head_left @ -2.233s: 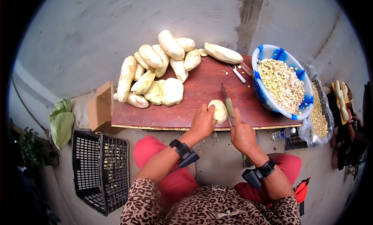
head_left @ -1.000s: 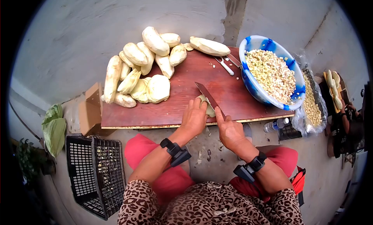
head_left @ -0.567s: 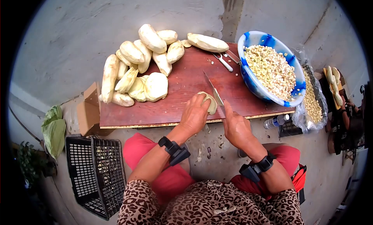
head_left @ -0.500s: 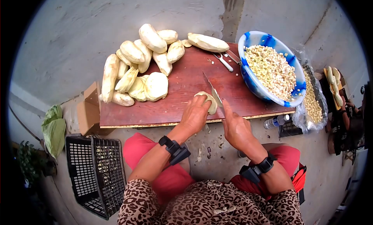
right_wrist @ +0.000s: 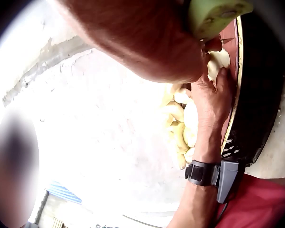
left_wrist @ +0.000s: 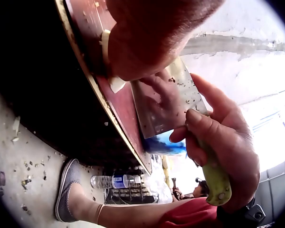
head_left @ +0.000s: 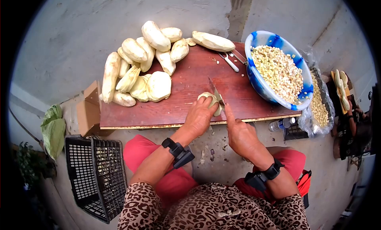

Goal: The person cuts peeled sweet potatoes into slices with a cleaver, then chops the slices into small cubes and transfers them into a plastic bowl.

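Note:
At the red board's near edge, my left hand [head_left: 198, 115] holds a peeled pale vegetable piece [head_left: 206, 95], fingers over its top. My right hand [head_left: 243, 138] grips a knife [head_left: 215, 90], its blade against the piece's right side. The left wrist view shows the broad blade [left_wrist: 166, 102], the green handle [left_wrist: 218, 183] inside my right hand [left_wrist: 230, 137], and a pale edge of the piece [left_wrist: 116, 84] under my left hand [left_wrist: 152, 38]. In the right wrist view, my left hand [right_wrist: 211, 104] lies on the piece [right_wrist: 220, 61], below the green handle [right_wrist: 211, 16].
Peeled vegetables [head_left: 135, 50] are heaped at the board's [head_left: 190, 77] left. A blue-white bowl [head_left: 251, 71] of diced pieces and a white-handled peeler [head_left: 231, 64] are at the right. A black crate [head_left: 81, 170], cardboard box [head_left: 88, 111] and bottle [head_left: 279, 124] stand lower down.
My left fingers have shifted from the piece's left side onto its top. The knife has come off the piece and back against its right side. The head view has shifted.

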{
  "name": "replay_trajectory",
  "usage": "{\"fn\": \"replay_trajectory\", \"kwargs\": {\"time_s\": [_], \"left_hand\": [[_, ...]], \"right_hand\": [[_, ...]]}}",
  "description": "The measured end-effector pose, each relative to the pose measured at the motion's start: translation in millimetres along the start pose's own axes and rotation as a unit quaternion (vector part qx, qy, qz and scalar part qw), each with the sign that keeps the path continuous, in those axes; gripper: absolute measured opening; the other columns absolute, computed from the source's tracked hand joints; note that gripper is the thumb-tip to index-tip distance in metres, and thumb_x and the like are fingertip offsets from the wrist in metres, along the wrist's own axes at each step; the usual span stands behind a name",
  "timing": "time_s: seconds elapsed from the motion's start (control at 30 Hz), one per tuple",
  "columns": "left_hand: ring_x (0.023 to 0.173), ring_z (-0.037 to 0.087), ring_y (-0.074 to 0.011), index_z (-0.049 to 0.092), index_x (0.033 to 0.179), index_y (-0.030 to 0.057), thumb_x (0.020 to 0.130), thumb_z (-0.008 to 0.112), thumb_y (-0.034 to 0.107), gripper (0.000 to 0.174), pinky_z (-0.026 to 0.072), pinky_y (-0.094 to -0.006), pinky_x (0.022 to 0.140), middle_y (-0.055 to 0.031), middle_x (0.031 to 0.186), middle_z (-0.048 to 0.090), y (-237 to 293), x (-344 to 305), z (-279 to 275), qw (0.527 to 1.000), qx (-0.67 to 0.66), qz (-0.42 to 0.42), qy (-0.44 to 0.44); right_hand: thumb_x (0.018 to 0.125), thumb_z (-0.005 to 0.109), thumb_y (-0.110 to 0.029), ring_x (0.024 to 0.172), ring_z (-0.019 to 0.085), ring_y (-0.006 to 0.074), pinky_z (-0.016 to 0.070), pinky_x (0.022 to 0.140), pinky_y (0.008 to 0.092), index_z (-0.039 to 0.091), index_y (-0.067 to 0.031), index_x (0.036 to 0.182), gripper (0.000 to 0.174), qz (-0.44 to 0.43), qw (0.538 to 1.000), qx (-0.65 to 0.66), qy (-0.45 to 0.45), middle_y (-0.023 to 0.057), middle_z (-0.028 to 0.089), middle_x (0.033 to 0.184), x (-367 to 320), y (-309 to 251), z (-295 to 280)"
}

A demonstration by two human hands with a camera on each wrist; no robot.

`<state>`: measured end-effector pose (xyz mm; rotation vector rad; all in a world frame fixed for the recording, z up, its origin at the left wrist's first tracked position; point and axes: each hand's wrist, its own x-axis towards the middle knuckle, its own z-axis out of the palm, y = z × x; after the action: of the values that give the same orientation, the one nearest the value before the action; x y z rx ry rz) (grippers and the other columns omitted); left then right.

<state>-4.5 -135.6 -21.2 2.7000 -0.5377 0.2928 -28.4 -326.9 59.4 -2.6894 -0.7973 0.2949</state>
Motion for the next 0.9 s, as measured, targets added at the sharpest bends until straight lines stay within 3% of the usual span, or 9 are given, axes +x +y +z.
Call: {"fn": "replay_trajectory", "kwargs": {"time_s": [0.2, 0.4, 0.9], "left_hand": [[0.119, 0.049, -0.0328, 0.061, 0.122, 0.0059, 0.081, 0.061, 0.010, 0.041, 0.0433, -0.0428, 0.096, -0.0142, 0.126, 0.054, -0.2, 1.2, 0.9, 1.000, 0.003, 0.001, -0.002], [0.118, 0.050, -0.0330, 0.061, 0.122, 0.0055, 0.081, 0.061, 0.009, 0.041, 0.0429, -0.0432, 0.096, -0.0141, 0.126, 0.055, 0.3, 0.7, 1.3, 1.000, -0.004, 0.000, 0.010], [0.118, 0.050, -0.0316, 0.056, 0.120, 0.0046, 0.080, 0.064, 0.007, 0.041, 0.0429, -0.0434, 0.095, -0.0129, 0.126, 0.054, -3.6, -1.6, 3.5, 1.000, -0.003, -0.001, 0.014]], "right_hand": [[0.079, 0.052, 0.003, 0.078, 0.068, 0.0438, 0.0557, 0.071, 0.0502, 0.014, 0.0091, 0.152, 0.083, 0.009, 1.000, 0.011, -0.023, 0.0304, 0.065, 0.091, 10.2, 1.7, 10.7], [0.081, 0.053, 0.001, 0.079, 0.068, 0.0440, 0.0553, 0.072, 0.0515, 0.008, 0.0043, 0.155, 0.087, 0.019, 1.000, -0.007, -0.009, 0.0298, 0.064, 0.094, 22.7, 8.3, 34.5], [0.081, 0.054, 0.001, 0.072, 0.066, 0.0457, 0.0537, 0.066, 0.0532, 0.015, 0.0019, 0.154, 0.083, -0.009, 0.999, 0.016, 0.039, 0.0285, 0.064, 0.087, 3.5, 3.1, 15.0]]}}
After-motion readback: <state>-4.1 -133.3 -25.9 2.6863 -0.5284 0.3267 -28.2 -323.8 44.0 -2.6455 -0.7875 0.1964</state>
